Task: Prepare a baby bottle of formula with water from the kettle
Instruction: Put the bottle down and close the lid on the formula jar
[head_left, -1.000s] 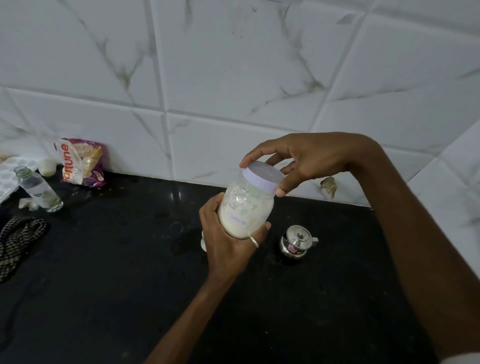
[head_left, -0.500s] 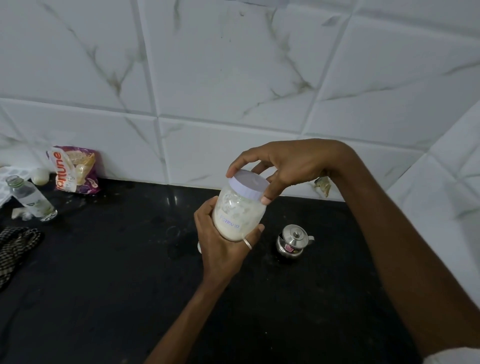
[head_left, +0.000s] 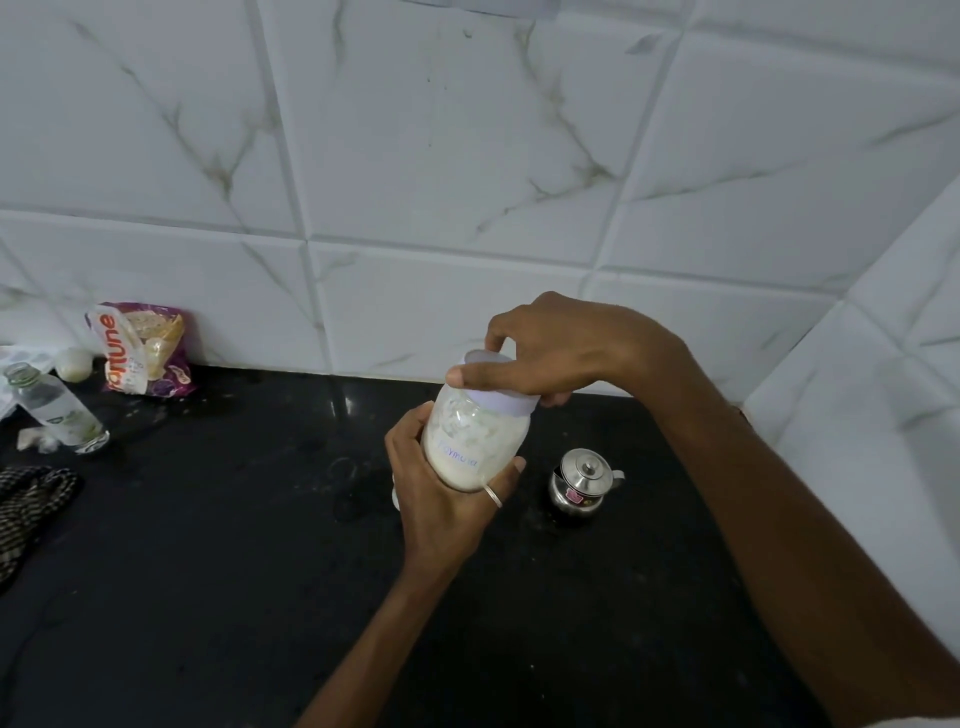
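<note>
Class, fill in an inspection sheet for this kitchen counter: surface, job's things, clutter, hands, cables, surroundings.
Surface: black counter, specks and smears.
Job's things: jar of pale powder, held tilted above the counter, lid on; no kettle or baby bottle seen.
Clutter: steel pot, clear bottle, packet, checked cloth.
Hands: left hand grips the jar; right hand grips the lid.
Cables: nothing seen.
Surroundings: white marbled wall tiles.

Pale lilac lid (head_left: 501, 400) on a clear jar (head_left: 470, 447) of creamy white powder, black speckled counter (head_left: 208, 571), white tiles (head_left: 441, 156) veined grey-brown, shiny silver pot (head_left: 582, 483) right, purple-and-white packet (head_left: 140, 353) with orange lettering far left, black-and-white checked cloth (head_left: 31, 499) at the left edge.
</note>
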